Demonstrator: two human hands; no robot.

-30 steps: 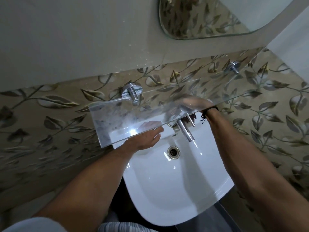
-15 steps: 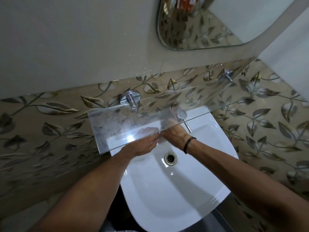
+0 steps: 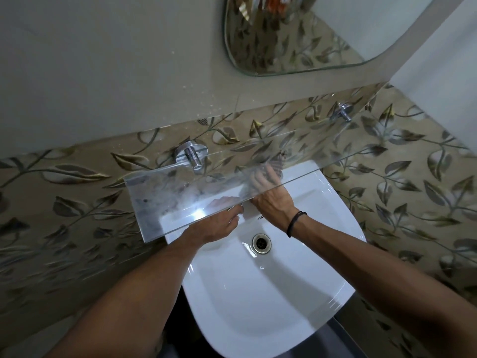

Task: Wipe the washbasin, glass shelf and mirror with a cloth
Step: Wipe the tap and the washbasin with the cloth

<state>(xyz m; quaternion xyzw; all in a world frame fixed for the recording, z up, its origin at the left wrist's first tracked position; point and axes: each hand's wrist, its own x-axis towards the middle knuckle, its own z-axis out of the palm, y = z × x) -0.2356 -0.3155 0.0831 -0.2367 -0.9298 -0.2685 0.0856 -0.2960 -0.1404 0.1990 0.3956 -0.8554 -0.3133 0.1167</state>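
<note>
We reach under the shelf (image 3: 165, 192), over the basin (image 3: 258, 306).
Our left hand (image 3: 216, 227) lies flat, uncurled; our right hand (image 3: 272, 202) meets the cloth (image 3: 280, 161) behind the glass, grip too blurred to tell. The mirror (image 3: 284, 47) is cut off above.

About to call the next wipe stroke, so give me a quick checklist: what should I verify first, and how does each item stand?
1. Glass shelf seated in its brackets: ok.
2. Left hand at the glass shelf's front edge: ok.
3. Cloth gripped by right hand: cannot tell, blurred through the glass.
4. Glass shelf's left end wiped: not ok, cloudy smears.
5. Mirror clean: cannot tell, only partly in view.
</note>
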